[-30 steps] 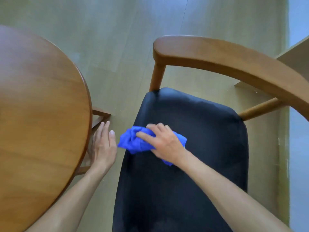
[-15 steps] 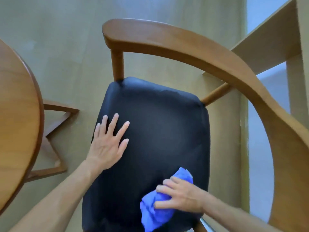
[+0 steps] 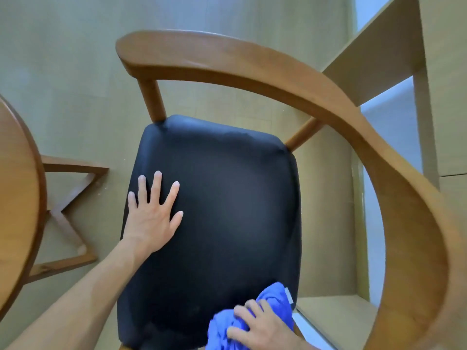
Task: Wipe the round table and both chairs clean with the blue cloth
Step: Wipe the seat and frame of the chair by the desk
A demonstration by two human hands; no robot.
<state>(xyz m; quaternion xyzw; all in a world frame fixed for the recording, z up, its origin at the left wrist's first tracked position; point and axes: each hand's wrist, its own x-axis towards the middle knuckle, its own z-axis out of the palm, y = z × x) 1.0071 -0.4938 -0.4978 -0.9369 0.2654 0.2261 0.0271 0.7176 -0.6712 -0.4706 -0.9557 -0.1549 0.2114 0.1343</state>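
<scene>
Chair seat (image 3: 227, 198): black cushion under both my hands, wooden backrest (image 3: 278, 79) curving round its far and right sides
My left hand (image 3: 151, 215): released, fingers spread flat on the seat's left part
My right hand (image 3: 257, 327): grasping the bunched blue cloth (image 3: 275, 301), pressed on the seat's near right corner
Counter (image 3: 17, 198): round wooden edge left of the seat, well apart from the cloth
</scene>
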